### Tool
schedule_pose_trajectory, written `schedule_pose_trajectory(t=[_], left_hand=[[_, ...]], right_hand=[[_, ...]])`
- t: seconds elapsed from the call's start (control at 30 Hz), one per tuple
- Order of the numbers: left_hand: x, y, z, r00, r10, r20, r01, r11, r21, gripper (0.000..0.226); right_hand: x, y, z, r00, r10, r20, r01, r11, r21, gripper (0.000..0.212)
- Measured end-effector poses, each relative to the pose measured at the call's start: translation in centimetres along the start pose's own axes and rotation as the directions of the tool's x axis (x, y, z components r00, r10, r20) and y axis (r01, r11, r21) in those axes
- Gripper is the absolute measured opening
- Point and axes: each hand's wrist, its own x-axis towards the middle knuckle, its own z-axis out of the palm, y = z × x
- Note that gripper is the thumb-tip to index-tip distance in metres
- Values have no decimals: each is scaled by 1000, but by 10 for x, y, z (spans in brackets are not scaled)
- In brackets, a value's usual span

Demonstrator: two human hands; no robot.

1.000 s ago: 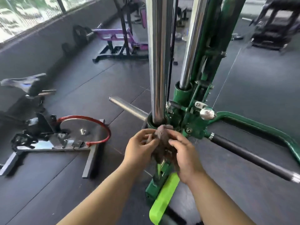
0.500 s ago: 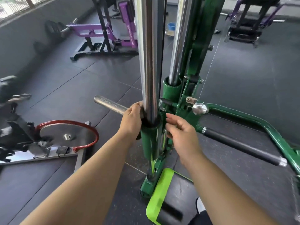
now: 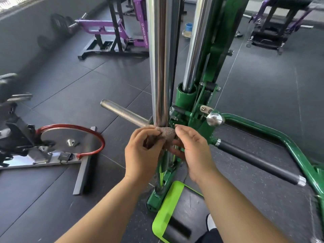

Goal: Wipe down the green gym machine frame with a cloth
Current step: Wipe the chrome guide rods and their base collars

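Observation:
The green machine frame (image 3: pixel 198 120) stands in front of me, with two chrome guide rods (image 3: pixel 159 67) rising from its green sleeves. A brown cloth (image 3: pixel 165 135) is bunched around the base of the nearer rod, just above the green carriage. My left hand (image 3: pixel 142 151) grips the cloth from the left side. My right hand (image 3: pixel 192 148) pinches its right end with the fingertips. The green sleeve under the cloth is mostly hidden by my hands.
A knurled steel peg (image 3: pixel 122 113) sticks out left of the rod and a black-gripped handle (image 3: pixel 257 162) runs right. A lime-edged footplate (image 3: pixel 168 213) lies below. An exercise bike flywheel (image 3: pixel 70 139) sits left; purple machines (image 3: pixel 112 30) stand behind.
Half a second ago my hands were apart on either side of the carriage with no cloth showing. Now both have come together on the brown cloth at the rod's base.

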Motion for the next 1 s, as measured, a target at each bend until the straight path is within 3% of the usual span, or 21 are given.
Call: schedule_pose_trajectory(t=[0.07, 0.17, 0.23, 0.33, 0.4, 0.47, 0.7, 0.8, 0.93, 1.0], left_hand=[[-9, -4, 0, 996, -83, 20, 85, 988, -127, 27], [-18, 12, -3, 935, -281, 217, 350, 832, -432, 27], [-16, 23, -10, 933, -304, 191, 359, 805, -472, 34], [13, 16, -16, 949, -312, -32, 278, 885, -374, 37], [28, 10, -13, 958, -275, 81, 287, 933, -217, 36], [33, 0, -5, 935, -241, 258, 272, 958, -91, 42], [45, -14, 0, 892, -276, 357, 304, 953, -23, 49], [43, -15, -1, 892, -268, 365, 295, 955, -20, 48], [40, -22, 3, 906, -256, 338, 287, 957, -44, 46], [39, -23, 6, 891, -263, 370, 301, 952, -50, 47]], right_hand=[[-6, 0, 3, 999, -18, 39, 18, 1000, -4, 13], [-13, 4, 6, 997, -56, 57, 58, 998, -33, 24], [-8, 0, 3, 990, -133, -37, 126, 982, -143, 23], [15, -18, -2, 944, -293, -149, 254, 939, -234, 26], [28, -24, 1, 926, -377, -22, 325, 826, -460, 36], [33, -16, 3, 933, -343, 113, 338, 720, -606, 44], [36, -35, 6, 921, -327, 210, 371, 582, -724, 38], [27, -25, -8, 929, -305, 209, 357, 592, -723, 37], [29, -25, 2, 905, -414, 98, 389, 711, -586, 46], [37, -26, 13, 926, -360, 111, 353, 728, -588, 52]])
